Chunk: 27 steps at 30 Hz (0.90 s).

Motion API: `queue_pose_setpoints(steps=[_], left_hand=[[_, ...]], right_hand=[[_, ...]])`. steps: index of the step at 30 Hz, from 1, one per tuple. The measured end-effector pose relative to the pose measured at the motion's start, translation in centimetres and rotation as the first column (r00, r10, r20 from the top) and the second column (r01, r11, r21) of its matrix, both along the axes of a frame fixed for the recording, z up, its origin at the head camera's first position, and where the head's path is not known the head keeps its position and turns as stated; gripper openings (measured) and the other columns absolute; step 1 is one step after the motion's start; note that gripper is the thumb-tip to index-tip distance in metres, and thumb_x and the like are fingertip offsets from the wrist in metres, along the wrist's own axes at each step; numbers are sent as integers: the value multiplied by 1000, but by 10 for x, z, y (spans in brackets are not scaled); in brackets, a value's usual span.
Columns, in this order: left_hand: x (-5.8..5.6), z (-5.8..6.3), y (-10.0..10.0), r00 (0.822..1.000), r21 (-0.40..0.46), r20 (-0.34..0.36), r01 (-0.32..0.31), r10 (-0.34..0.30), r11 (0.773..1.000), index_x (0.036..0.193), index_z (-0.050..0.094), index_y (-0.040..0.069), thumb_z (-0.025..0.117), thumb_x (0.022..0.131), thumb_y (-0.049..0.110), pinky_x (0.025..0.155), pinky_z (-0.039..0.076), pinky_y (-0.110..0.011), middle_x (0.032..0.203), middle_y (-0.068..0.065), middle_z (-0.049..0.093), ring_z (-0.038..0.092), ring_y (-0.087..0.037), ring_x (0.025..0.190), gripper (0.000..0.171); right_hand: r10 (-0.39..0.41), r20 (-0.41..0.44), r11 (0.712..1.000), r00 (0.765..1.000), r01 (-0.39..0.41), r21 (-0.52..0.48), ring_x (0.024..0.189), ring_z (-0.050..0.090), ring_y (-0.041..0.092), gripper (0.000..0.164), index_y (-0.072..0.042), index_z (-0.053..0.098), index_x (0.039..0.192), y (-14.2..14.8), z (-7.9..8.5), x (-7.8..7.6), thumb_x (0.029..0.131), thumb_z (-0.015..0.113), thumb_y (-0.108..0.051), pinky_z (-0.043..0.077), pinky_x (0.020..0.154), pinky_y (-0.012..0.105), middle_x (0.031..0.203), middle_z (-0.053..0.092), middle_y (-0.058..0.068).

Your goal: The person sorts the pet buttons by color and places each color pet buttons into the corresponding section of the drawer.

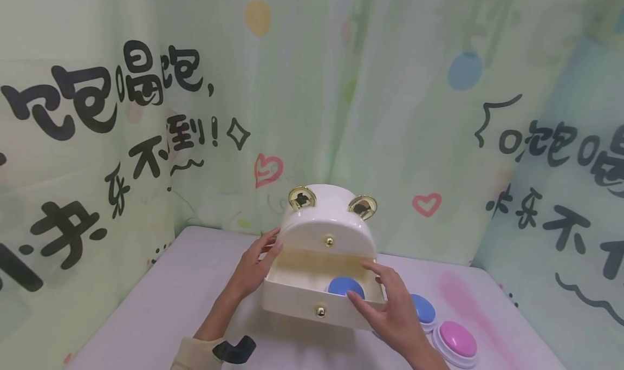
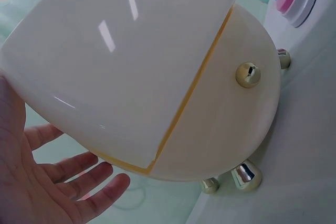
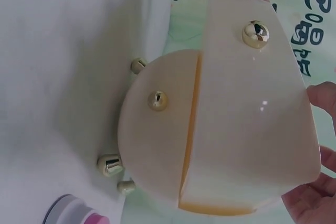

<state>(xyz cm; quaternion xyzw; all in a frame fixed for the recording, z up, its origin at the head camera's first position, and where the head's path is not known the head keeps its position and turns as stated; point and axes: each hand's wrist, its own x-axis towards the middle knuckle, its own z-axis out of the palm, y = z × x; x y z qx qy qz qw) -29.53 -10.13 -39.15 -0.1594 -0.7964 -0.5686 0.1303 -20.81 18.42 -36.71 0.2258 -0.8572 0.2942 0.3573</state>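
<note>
A white storage box (image 1: 329, 196) with gold ears and knobs stands with its drawer (image 1: 292, 299) pulled out. In the drawer lies a blue-topped round push button (image 1: 343, 286), partly hidden by the front wall. My left hand (image 1: 253, 264) is at the box's left side; in the left wrist view its fingers (image 2: 86, 166) are spread and nearly straight, some touching the white edge. My right hand (image 1: 392, 310) is over the drawer's right front corner, thumb by the blue button, fingers spread apart. In the right wrist view its fingertips appear beside the drawer wall.
To the right of the box, a second blue push button (image 1: 423, 309) and a pink push button (image 1: 457, 338) stand on the pale table (image 1: 146, 305). Printed curtains (image 1: 312, 115) surround the table's back and sides. Gold feet (image 3: 110, 165) show beneath the box.
</note>
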Motion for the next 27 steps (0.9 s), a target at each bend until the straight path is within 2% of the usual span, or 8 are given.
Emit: queue_pose_setpoints(steps=[4, 6, 10, 15, 18, 27], left_hand=[[-1, 0, -1, 1000, -1, -3, 1, -1, 1000, 144, 43, 24, 47, 97, 50, 99, 39, -58, 132, -6, 55, 52, -28, 122, 54], [-1, 0, -1, 1000, 1, -5, 3, -3, 1000, 144, 43, 23, 47, 97, 49, 99, 39, -58, 132, -6, 55, 52, -28, 122, 54], [0, -3, -3, 1000, 12, -2, -9, 9, 1000, 144, 43, 24, 48, 98, 47, 99, 40, -56, 131, -6, 56, 52, -27, 122, 52], [2, -3, -4, 1000, 24, 4, -6, 6, 1000, 144, 43, 24, 48, 98, 46, 99, 41, -55, 130, -7, 56, 52, -26, 122, 50], [1, -2, -3, 1000, 26, 7, -6, 5, 1000, 143, 43, 25, 48, 98, 46, 99, 40, -55, 130, -6, 56, 52, -26, 122, 50], [0, 1, 1, 1000, 21, 5, 8, -8, 1000, 143, 44, 24, 48, 98, 47, 98, 41, -55, 129, -6, 56, 53, -26, 121, 51]], right_hand=[[17, -64, 1000, 998, -18, -18, 107, 55, 16, 63, -5, 59, 124, 6, 1, -1, 69, 86, -15, 43, 85, 12, 118, 62, 4], [7, -61, 1000, 998, -9, -25, 108, 54, 14, 64, -3, 58, 124, 9, 1, -2, 68, 86, -14, 45, 84, 14, 120, 62, 3], [-62, 60, 997, 996, 64, -35, 108, 56, 14, 64, -7, 55, 128, 16, -1, 0, 73, 84, -22, 53, 82, 29, 124, 59, 0], [-141, 233, 986, 962, 158, -53, 103, 61, 25, 65, -14, 50, 133, 21, -2, 5, 79, 78, -38, 54, 79, 47, 129, 55, 4], [-160, 265, 981, 951, 182, -61, 100, 63, 30, 65, -15, 49, 134, 24, -2, 6, 80, 77, -41, 53, 78, 52, 131, 54, 6], [-183, 275, 975, 944, 211, -76, 101, 63, 34, 59, -11, 49, 134, 34, -5, 11, 86, 71, -37, 51, 81, 55, 133, 53, 10]])
